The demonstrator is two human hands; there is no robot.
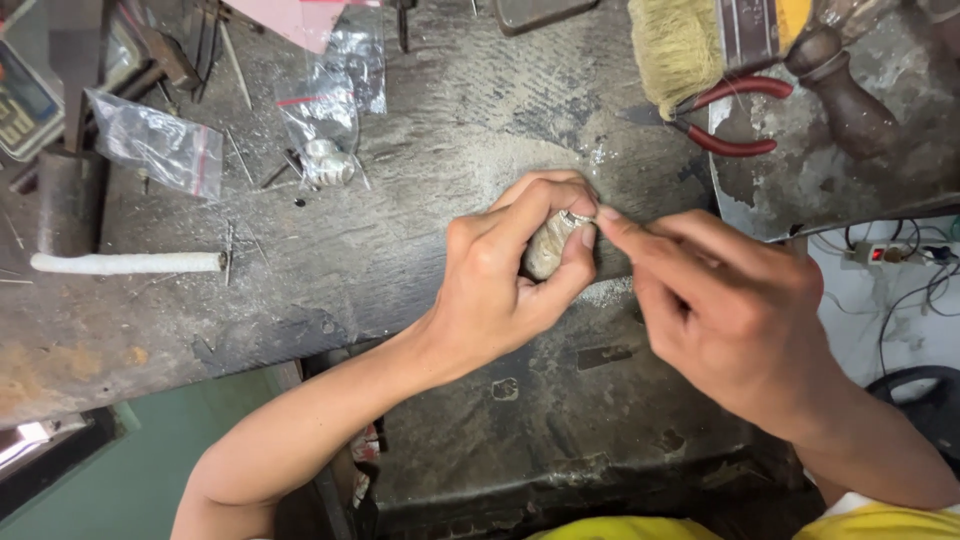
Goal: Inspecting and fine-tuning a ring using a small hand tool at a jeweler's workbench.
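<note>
Centre frame: the left hand (510, 275) is curled tight around a small pale grey lump (548, 248), thumb and forefinger clamping it. The right hand (725, 310) comes in from the right, fingertips pinched together at the lump's top, where a thin silvery ring (582, 217) sits; which fingers actually grip it I can't tell. Below lies the worn, dusty workbench (450, 130). Upper right: red-handled pliers (730, 115) beside a bristle brush (680, 45). Upper left: clear plastic bags (165, 145), and a white rod (125, 263).
</note>
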